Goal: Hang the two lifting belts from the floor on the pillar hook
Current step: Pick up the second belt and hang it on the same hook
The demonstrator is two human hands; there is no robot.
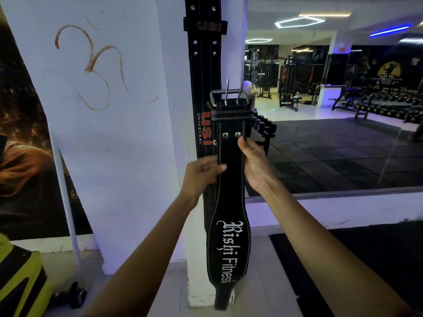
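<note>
Hands: left hand (204,171) and right hand (250,159) grip Rishi Fitness belt (229,202) upright | USI belt (204,72) apparently hanging on white pillar (128,133) behind

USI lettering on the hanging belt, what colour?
Red-orange USI lettering on the black hanging belt, head view.

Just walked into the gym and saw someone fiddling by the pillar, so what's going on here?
A person is holding a black Rishi Fitness belt upright against the white pillar. The left hand and right hand grip its edges below the metal buckle, which points up. A USI belt already hangs down the pillar behind it. The hook itself is out of view, so the second belt does not look hung yet.
</note>
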